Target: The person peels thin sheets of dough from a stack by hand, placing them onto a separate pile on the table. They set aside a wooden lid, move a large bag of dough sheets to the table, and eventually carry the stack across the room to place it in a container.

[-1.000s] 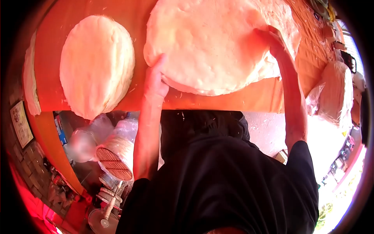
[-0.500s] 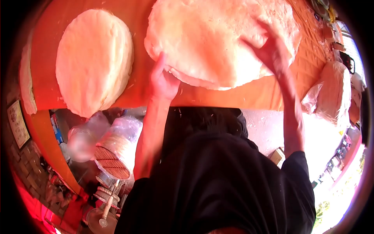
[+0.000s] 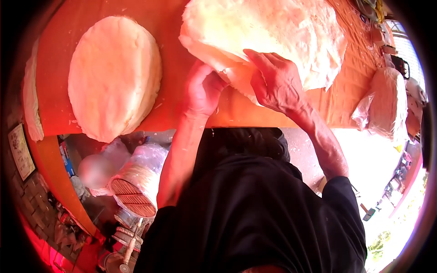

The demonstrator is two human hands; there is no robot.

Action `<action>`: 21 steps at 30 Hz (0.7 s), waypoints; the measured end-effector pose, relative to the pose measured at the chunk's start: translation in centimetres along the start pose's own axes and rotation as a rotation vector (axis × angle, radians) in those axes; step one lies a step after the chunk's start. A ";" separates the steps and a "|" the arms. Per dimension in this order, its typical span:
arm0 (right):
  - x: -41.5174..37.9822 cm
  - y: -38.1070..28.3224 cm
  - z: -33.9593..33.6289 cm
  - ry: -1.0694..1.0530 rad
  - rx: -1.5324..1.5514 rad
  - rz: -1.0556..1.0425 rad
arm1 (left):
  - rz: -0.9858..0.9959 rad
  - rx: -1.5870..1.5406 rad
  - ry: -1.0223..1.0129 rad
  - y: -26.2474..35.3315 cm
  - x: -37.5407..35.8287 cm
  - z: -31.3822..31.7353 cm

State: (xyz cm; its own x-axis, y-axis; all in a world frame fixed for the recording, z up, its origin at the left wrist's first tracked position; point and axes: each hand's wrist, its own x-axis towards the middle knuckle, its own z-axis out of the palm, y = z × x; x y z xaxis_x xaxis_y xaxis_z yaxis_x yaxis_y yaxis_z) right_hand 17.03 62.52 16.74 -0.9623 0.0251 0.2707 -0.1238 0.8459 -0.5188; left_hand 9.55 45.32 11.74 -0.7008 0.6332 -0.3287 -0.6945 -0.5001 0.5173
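Note:
A thick, pale pad of fluffy fibre wadding [image 3: 255, 32] lies on an orange-covered table in front of me. At its near left edge, my left hand [image 3: 202, 88] is closed on the rim, with its fingertips partly hidden by the pad. Just to the right, my right hand [image 3: 277, 84] has its fingers bent and pressed into the near edge, gripping a fold of the wadding. That edge looks creased between the hands. On the left part of the table rests a second pad [image 3: 111, 77], oval, thick and smoother on top.
The orange cloth [image 3: 168, 27] covers the table, with small white scraps on it. A plastic-wrapped pale bundle [image 3: 387, 102] is at the right. Below the table's left side stands a plastic-wrapped roll [image 3: 141, 177]. A framed sheet [image 3: 21, 152] is at far left.
My right hand has moved left and down from the pad's top to its near edge, where its fingers have closed. The near edge is now folded upward.

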 end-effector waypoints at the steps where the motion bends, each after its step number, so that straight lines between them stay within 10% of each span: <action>1: -0.2 0.2 0.6 0.050 -0.045 -0.016 | -0.001 0.033 0.013 0.0 0.1 -0.4; 21: -0.9 -2.1 2.5 0.103 -0.192 -0.026 | 0.084 0.350 0.202 -0.6 1.0 -0.3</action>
State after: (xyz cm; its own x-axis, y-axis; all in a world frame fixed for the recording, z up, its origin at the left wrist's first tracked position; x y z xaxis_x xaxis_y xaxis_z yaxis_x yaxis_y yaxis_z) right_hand 17.52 59.40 15.55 -0.9283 0.0477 0.3688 -0.0908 0.9326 -0.3492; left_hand 9.21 46.08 10.82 -0.7949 0.4525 -0.4042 -0.5603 -0.2918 0.7752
